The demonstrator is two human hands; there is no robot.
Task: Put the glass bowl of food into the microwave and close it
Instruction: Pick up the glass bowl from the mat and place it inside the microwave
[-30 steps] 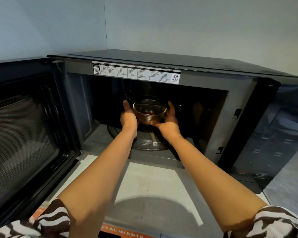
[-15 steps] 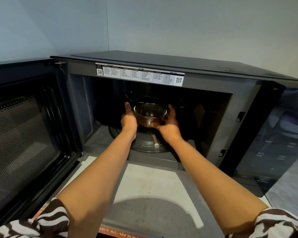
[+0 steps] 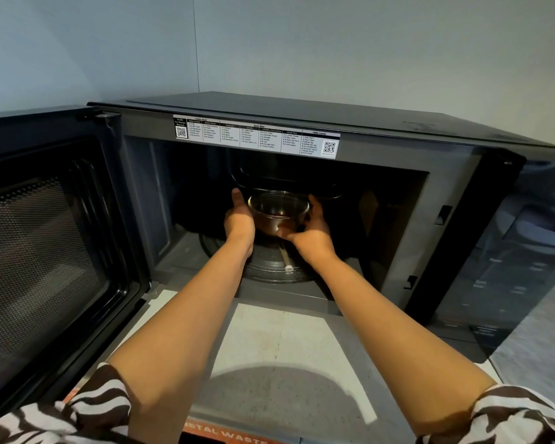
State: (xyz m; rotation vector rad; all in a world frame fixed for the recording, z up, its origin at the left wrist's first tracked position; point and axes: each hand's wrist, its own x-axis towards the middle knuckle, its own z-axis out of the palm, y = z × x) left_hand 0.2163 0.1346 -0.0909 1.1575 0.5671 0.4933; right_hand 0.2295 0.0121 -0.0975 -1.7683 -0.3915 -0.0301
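Observation:
A small glass bowl [image 3: 277,213] with dark food in it is inside the black microwave [image 3: 382,145], over the round glass turntable [image 3: 271,265]. My left hand [image 3: 237,219] grips the bowl's left side and my right hand [image 3: 316,230] cups its right side and lower edge. Both arms reach in through the opening. The bowl is upright; I cannot tell whether its base touches the turntable. The microwave door [image 3: 45,251] is swung wide open to the left.
The microwave's glossy control panel [image 3: 510,267] fills the right side. A pale countertop [image 3: 279,347] lies in front of the opening, with an orange label reading "METAL WASTE" [image 3: 228,435] at the near edge. Grey walls meet in a corner behind.
Both hands and the bowl have gone slightly deeper and lower in the cavity. The grip is unchanged and the door has not moved.

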